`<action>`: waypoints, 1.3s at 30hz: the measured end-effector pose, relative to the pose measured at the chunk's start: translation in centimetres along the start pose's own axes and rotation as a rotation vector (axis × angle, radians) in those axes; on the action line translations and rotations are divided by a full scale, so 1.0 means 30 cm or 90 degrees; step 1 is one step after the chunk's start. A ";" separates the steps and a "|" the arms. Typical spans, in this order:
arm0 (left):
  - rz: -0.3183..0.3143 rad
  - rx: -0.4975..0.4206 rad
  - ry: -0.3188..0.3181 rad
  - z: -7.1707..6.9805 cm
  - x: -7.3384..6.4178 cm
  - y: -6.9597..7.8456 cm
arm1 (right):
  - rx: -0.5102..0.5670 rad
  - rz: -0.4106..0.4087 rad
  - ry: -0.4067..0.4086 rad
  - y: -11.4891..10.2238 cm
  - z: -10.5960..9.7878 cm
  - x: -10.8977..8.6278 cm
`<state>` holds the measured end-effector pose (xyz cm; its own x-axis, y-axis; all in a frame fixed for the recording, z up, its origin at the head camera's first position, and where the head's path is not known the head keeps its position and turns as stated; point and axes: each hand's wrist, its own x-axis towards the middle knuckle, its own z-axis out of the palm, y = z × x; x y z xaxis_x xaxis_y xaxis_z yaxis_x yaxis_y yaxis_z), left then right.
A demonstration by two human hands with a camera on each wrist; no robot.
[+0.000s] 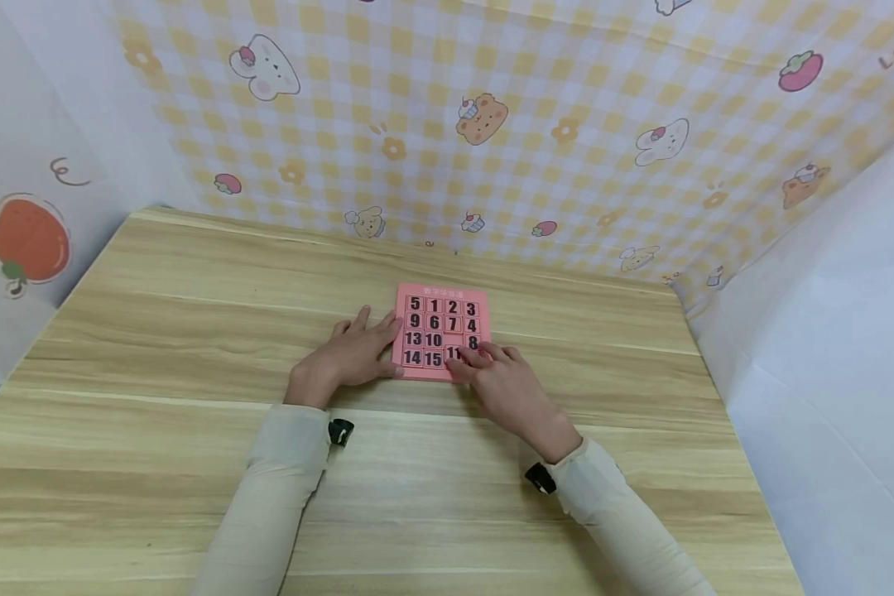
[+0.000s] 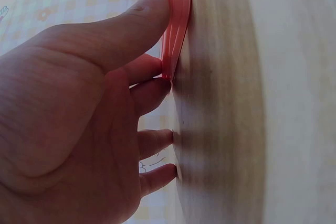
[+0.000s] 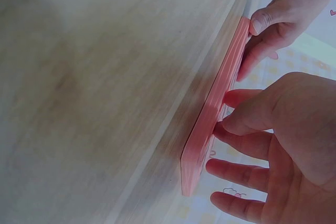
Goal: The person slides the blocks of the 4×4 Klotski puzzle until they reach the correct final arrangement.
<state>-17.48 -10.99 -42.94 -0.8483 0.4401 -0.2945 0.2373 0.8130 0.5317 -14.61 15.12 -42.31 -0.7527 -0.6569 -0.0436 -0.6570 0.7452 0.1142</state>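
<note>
A pink number slide puzzle lies flat on the wooden table, its black-numbered tiles facing up. Its gap sits in the third row, between 10 and 8, just above tile 11. My left hand holds the puzzle's left side, thumb at the near corner and index finger farther up the edge; other fingertips rest on the table. Over the lower right corner, my right hand has its thumb and index finger at tile 11, hiding the corner position. Seen from the right wrist, its fingertips are at the puzzle's top face.
The wood-grain table stretches around the puzzle on all sides. Behind it hangs a yellow checked cloth with cartoon prints. White sheets border the table at left and right.
</note>
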 end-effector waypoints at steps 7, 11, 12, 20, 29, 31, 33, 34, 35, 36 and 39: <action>0.001 0.005 0.001 0.001 -0.001 0.002 | -0.013 -0.001 -0.008 0.001 -0.001 0.002; 0.000 0.003 0.001 0.001 -0.002 0.002 | -0.012 0.003 -0.011 0.001 -0.002 0.004; 0.000 0.003 0.001 0.002 -0.003 0.002 | -0.013 0.004 -0.013 0.001 -0.002 0.004; 0.002 0.003 0.004 0.003 -0.002 0.001 | -0.015 0.012 -0.030 0.002 -0.006 0.009; 0.003 0.000 0.005 0.005 -0.001 -0.002 | -0.026 0.016 -0.038 0.006 0.001 0.021; 0.004 0.001 0.005 0.005 0.000 -0.004 | -0.025 0.018 -0.038 0.006 0.002 0.023; 0.003 -0.001 0.004 0.005 0.001 -0.004 | -0.025 0.020 -0.037 0.006 0.002 0.024; 0.002 -0.001 0.004 0.006 0.001 -0.005 | -0.023 0.021 -0.037 0.006 0.002 0.024; 0.002 -0.001 0.003 0.005 0.001 -0.005 | -0.022 0.022 -0.037 0.005 0.002 0.024; 0.002 -0.001 0.003 0.005 0.002 -0.005 | -0.022 0.022 -0.036 0.005 0.002 0.025; 0.001 0.001 0.002 0.005 0.003 -0.006 | -0.020 0.023 -0.035 0.006 0.003 0.026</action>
<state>-17.52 -11.06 -43.18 -0.8494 0.4402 -0.2912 0.2390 0.8127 0.5313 -15.32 14.75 -42.41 -0.7772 -0.6222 -0.0941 -0.6289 0.7634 0.1473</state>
